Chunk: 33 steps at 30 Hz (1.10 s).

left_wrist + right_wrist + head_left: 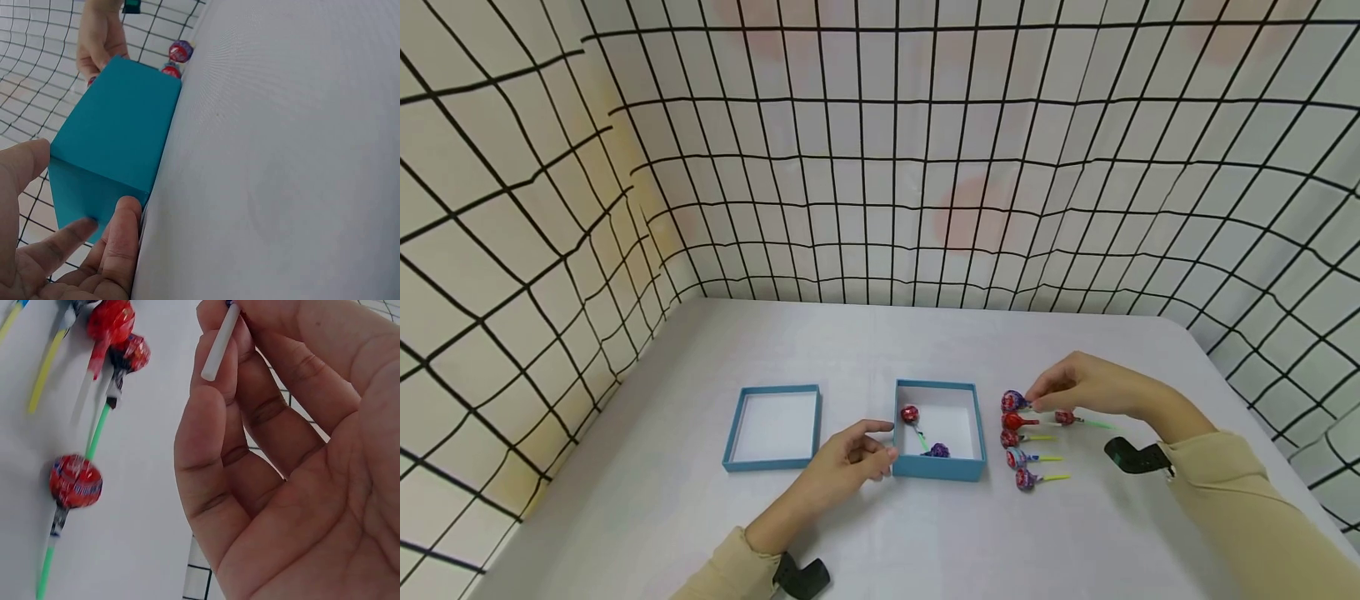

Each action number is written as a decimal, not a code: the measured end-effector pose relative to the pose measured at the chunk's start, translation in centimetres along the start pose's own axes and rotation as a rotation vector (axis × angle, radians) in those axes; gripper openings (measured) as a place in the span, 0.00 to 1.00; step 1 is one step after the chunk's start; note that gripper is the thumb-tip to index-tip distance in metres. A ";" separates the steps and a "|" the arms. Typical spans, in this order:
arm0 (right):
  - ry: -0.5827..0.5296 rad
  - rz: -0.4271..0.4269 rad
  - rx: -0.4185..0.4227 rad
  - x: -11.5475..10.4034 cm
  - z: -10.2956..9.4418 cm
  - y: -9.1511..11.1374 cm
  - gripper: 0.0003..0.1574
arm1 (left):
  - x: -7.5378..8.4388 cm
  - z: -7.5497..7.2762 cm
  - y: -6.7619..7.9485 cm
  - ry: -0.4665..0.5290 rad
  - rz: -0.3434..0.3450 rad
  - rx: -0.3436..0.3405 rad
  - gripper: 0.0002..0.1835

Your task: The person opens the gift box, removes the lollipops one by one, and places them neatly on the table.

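My right hand [1086,383] pinches a lollipop [1012,402] with a purple and red wrapper, at the far end of a column of lollipops. Its white stick [220,347] shows between thumb and fingers in the right wrist view. My left hand [850,458] is at the left side of a blue box [937,469], its fingers spread and the tips against the wall in the left wrist view. Inside the box lie a red lollipop [910,414] and a purple one [939,451].
Below the held one, a red lollipop [1013,421] and several others lie in the column. Another red lollipop [1064,417] with a green stick lies under my right hand. The shallow blue-rimmed lid [771,466] rests at left. A black grid on white fabric encloses the table.
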State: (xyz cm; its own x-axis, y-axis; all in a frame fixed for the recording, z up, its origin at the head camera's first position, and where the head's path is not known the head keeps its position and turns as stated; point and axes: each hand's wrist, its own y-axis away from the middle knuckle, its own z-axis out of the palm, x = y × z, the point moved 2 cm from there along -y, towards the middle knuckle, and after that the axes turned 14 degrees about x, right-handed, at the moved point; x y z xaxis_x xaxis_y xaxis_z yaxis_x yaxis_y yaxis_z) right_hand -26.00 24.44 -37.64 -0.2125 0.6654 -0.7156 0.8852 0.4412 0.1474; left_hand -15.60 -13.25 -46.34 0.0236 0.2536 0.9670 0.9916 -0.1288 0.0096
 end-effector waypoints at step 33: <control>0.029 0.078 -0.009 6.5 -1.8 3.7 0.15 | -0.4 0.0 -0.2 0.002 0.009 -0.016 0.28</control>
State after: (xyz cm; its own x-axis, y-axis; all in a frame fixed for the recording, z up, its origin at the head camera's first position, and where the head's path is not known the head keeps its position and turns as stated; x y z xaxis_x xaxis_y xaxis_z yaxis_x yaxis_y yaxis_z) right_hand -24.83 31.48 -40.48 -0.1554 0.7152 -0.6814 0.8959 0.3926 0.2078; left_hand -15.82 -13.35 -46.67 0.0324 0.2501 0.9677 0.9892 -0.1464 0.0047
